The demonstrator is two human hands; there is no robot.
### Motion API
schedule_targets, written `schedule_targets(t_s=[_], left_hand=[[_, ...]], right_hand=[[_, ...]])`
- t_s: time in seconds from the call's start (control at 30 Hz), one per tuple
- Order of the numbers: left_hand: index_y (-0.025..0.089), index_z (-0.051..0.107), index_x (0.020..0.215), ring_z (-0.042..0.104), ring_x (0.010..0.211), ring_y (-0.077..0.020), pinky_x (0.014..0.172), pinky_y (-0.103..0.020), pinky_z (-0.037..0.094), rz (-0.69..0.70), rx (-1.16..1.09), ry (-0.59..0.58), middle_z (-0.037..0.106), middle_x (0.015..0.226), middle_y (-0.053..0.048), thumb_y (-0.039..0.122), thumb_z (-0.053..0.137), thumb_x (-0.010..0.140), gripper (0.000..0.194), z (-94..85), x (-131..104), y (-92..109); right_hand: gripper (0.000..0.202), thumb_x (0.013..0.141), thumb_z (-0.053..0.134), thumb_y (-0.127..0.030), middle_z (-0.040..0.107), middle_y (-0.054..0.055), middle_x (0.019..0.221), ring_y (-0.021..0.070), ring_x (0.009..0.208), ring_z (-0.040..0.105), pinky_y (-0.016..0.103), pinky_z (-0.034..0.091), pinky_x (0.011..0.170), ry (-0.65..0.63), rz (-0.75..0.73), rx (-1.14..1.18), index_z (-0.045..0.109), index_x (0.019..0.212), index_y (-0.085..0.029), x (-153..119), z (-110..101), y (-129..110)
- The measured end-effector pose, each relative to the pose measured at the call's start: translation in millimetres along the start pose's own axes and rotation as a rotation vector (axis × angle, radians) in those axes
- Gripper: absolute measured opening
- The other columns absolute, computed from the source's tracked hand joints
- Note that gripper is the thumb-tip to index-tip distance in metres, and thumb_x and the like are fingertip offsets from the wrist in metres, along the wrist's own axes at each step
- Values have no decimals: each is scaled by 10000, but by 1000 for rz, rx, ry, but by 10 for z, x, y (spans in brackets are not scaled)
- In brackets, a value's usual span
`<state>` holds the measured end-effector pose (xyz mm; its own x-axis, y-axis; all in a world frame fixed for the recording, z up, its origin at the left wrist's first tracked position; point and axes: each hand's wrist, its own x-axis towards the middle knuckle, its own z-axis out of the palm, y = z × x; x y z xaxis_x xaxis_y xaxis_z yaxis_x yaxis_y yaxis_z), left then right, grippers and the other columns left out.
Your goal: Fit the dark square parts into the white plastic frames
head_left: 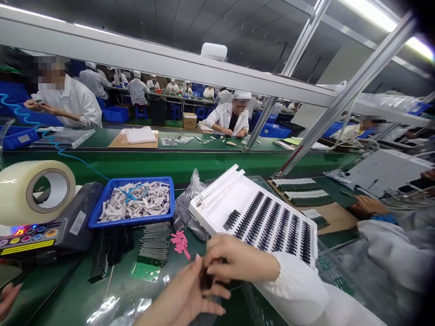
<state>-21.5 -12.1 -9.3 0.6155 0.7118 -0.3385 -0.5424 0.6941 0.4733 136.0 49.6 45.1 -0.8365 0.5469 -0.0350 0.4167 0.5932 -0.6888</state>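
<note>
- Head view: a green bench (pixel 61 290) spans the lower frame.
- White tray (pixel 212 219), right of centre: black parts (pixel 249 215) occupy most columns; the left end shows bare slots beside one short group. The tray appears largely filled; whether parts are going in or coming out cannot be told.
- Blue bin (pixel 129 222), left of centre: heaped pale parts (pixel 132 203).
- Left hand (pixel 186 290) and right hand (pixel 238 258), lower centre: left fingers partly spread, right fingers curled narrow; whether either grips cannot be told.
- Pink strips (pixel 181 242), centre, above the left hand.
- Small dark piece (pixel 205 279), lower centre: apparently between left thumb and right fingertips, outline blurred.
</note>
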Motion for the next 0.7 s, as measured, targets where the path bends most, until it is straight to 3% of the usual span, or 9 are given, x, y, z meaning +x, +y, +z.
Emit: schedule_targets(t_s=[0.07, 0.17, 0.3, 0.43, 0.53, 0.7], left_hand=[[144, 543, 767, 498, 458, -90, 435, -198, 328, -52, 14, 22, 542, 554, 3, 549, 613, 720, 413, 76, 63, -52], [146, 527, 735, 246, 378, -11, 400, -165, 130, -125, -92, 61, 336, 464, 93, 544, 644, 694, 417, 67, 93, -74], [116, 588, 846, 195, 371, -9, 392, -175, 106, -140, -174, 87, 329, 471, 92, 554, 569, 752, 449, -46, 66, -41], [118, 579, 894, 197, 338, -4, 375, -173, 101, -151, -218, 173, 377, 477, 84, 548, 536, 780, 448, -101, 52, -29], [103, 569, 931, 208, 330, 0, 366, -158, 112, -168, -240, 220, 421, 480, 72, 534, 533, 792, 454, -113, 53, -42], [98, 551, 942, 316, 373, -6, 373, -126, 169, -117, -307, 238, 486, 535, 47, 454, 587, 792, 388, -160, 65, -74]], right_hand=[[122, 786, 599, -192, 550, -15, 641, 92, 613, 518, 201, 418, 608, -10, -4, 2, 648, 682, -151, 21, 98, 2], [91, 805, 586, -236, 624, -8, 752, 105, 690, 568, 202, 435, 643, 152, 229, -131, 669, 799, -196, -24, -20, 232], [200, 839, 519, -302, 648, 75, 864, 201, 801, 591, 307, 428, 695, 489, 613, -402, 647, 916, -169, -183, -389, 805], [250, 823, 520, -325, 602, 31, 589, 181, 572, 563, 277, 363, 560, 508, 753, -469, 629, 658, -173, -322, -473, 1231], [331, 857, 467, -333, 588, 15, 546, 161, 530, 544, 268, 343, 552, 499, 745, -497, 616, 602, -184, -335, -376, 1290], [333, 914, 359, -253, 629, 113, 845, 235, 815, 559, 390, 315, 804, 628, 679, -628, 663, 836, -141, -236, -321, 972]])
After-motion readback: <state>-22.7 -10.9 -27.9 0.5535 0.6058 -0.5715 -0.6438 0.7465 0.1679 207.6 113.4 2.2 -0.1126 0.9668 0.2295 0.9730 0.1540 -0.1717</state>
